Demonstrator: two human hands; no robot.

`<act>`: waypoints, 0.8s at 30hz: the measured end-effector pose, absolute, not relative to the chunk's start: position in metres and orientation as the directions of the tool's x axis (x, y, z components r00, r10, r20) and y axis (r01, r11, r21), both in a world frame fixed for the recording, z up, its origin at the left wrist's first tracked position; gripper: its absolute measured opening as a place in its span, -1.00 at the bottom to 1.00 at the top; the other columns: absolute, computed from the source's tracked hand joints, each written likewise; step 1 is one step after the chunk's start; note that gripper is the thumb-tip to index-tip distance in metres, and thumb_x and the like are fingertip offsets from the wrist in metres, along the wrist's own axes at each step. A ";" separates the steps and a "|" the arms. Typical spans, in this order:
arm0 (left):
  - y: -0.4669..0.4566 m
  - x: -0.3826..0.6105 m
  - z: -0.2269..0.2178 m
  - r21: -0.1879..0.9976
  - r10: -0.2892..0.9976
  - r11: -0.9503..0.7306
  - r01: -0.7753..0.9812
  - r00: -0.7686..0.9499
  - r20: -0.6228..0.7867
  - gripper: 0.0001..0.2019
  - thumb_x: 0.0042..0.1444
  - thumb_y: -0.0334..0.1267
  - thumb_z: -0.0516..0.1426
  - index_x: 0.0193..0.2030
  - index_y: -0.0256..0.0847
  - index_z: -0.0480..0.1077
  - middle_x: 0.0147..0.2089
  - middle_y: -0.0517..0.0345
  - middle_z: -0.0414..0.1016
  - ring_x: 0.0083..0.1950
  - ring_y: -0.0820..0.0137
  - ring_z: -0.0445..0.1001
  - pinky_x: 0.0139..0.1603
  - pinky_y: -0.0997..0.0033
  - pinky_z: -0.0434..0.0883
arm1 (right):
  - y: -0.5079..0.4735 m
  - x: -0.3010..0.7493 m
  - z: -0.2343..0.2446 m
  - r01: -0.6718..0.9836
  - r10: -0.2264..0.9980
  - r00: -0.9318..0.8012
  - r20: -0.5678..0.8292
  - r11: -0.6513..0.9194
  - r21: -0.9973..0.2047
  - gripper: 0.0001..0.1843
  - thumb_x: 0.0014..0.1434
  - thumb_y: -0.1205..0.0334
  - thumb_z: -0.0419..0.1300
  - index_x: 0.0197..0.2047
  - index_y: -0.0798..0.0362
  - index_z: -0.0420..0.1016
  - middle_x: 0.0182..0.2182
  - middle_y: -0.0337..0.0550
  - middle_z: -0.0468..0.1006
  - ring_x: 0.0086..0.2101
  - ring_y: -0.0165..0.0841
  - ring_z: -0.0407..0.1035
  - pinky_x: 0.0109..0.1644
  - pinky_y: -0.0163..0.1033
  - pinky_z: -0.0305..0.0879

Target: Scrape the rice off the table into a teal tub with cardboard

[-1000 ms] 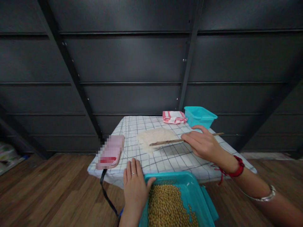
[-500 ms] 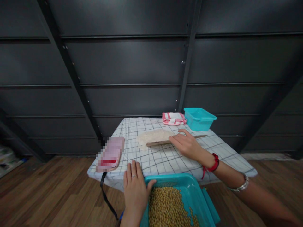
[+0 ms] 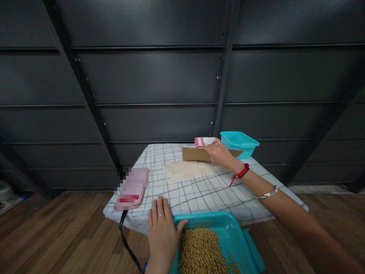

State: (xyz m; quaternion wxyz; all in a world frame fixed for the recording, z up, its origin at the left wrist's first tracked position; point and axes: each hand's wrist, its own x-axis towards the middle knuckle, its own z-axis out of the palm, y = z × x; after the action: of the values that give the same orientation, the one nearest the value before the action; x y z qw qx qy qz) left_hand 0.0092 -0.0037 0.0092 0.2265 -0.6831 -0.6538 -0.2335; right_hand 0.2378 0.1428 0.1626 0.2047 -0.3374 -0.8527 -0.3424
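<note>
My right hand (image 3: pixel 218 153) reaches across the table and grips a brown cardboard strip (image 3: pixel 196 154), standing it on its long edge just behind a flat pile of white rice (image 3: pixel 186 169) on the checked cloth. My left hand (image 3: pixel 163 231) rests flat with fingers stretched out on the near left rim of a teal tray (image 3: pixel 232 236). The tray holds several yellow soybeans (image 3: pixel 201 253). A red cord and a silver bangle circle my right wrist.
A small table with a white checked cloth (image 3: pixel 196 194) stands before a dark panelled wall. A pink pouch (image 3: pixel 131 188) with a black strap lies at its left edge. A teal tub (image 3: pixel 238 143) and a folded pink-striped cloth (image 3: pixel 203 141) sit at the back. Wooden floor all round.
My right hand has carried the cardboard strip from over the rice to the far side of the pile and tipped it up on edge. My left hand has stayed on the tray rim.
</note>
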 end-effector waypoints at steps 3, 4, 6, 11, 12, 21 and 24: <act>-0.003 0.009 0.008 -0.012 0.787 -0.043 0.999 0.041 0.615 -0.26 0.03 0.18 -0.04 0.09 -0.54 0.25 0.13 -0.39 0.29 0.17 -0.07 0.21 0.09 -0.04 0.21 | 0.140 0.234 0.159 0.708 0.437 -0.697 0.568 0.548 0.446 -0.69 0.01 0.58 -0.02 -0.24 0.18 0.44 -0.43 -0.10 0.54 -0.42 -0.35 0.32 -0.16 -0.19 0.02; -0.003 0.009 0.007 -0.015 0.786 -0.038 0.999 0.039 0.617 -0.26 0.03 0.18 -0.05 0.09 -0.53 0.25 0.13 -0.38 0.28 0.17 -0.06 0.21 0.10 -0.04 0.20 | 0.138 0.233 0.159 0.705 0.434 -0.699 0.568 0.550 0.446 -0.69 0.02 0.57 -0.03 -0.24 0.17 0.44 -0.43 -0.11 0.54 -0.41 -0.36 0.32 -0.16 -0.19 0.02; -0.003 0.009 0.007 -0.023 0.778 -0.028 0.999 0.037 0.627 -0.26 0.04 0.19 -0.07 0.09 -0.52 0.26 0.13 -0.37 0.29 0.17 -0.04 0.21 0.11 -0.03 0.20 | 0.132 0.233 0.163 0.689 0.411 -0.713 0.569 0.560 0.460 -0.70 0.06 0.55 -0.04 -0.25 0.15 0.44 -0.44 -0.14 0.54 -0.41 -0.36 0.32 -0.13 -0.18 0.03; -0.003 0.009 0.008 -0.024 0.788 -0.030 0.999 0.038 0.615 -0.25 0.05 0.20 -0.12 0.09 -0.51 0.26 0.13 -0.37 0.28 0.18 -0.06 0.20 0.09 -0.05 0.21 | 0.104 0.243 0.178 0.624 0.299 -0.764 0.572 0.567 0.538 -0.65 0.11 0.56 -0.13 -0.22 0.13 0.43 -0.46 -0.15 0.51 -0.41 -0.37 0.32 -0.10 -0.15 0.08; -0.003 0.009 0.008 -0.025 0.791 -0.027 0.999 0.037 0.610 -0.25 0.05 0.20 -0.12 0.09 -0.51 0.26 0.14 -0.37 0.28 0.18 -0.06 0.20 0.09 -0.05 0.21 | 0.096 0.247 0.179 0.607 0.282 -0.776 0.563 0.575 0.548 -0.64 0.12 0.56 -0.14 -0.22 0.13 0.42 -0.45 -0.14 0.51 -0.40 -0.37 0.32 -0.10 -0.16 0.10; -0.003 0.009 0.007 -0.021 0.786 -0.016 1.000 0.025 0.617 -0.27 0.05 0.21 -0.12 0.08 -0.47 0.27 0.13 -0.34 0.29 0.18 -0.03 0.19 0.09 -0.04 0.20 | 0.073 0.266 0.153 0.509 0.159 -0.837 0.523 0.577 0.639 -0.64 0.17 0.57 -0.15 -0.21 0.07 0.39 -0.47 -0.21 0.50 -0.47 -0.42 0.28 -0.14 -0.19 0.21; -0.003 0.010 0.008 -0.031 0.783 -0.015 0.999 0.032 0.622 -0.27 0.06 0.20 -0.14 0.07 -0.48 0.28 0.13 -0.35 0.30 0.18 -0.03 0.20 0.09 -0.04 0.20 | 0.085 0.261 0.147 0.535 0.116 -0.809 0.577 0.553 0.639 -0.65 0.17 0.57 -0.15 -0.25 0.07 0.39 -0.48 -0.22 0.50 -0.49 -0.43 0.27 -0.17 -0.20 0.23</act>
State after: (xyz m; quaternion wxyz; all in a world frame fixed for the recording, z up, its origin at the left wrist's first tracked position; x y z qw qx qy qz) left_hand 0.0101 -0.0030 0.0083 0.2415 -0.6763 -0.6587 -0.2242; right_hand 0.2609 0.0851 0.1465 0.2423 -0.1922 -0.8472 -0.4320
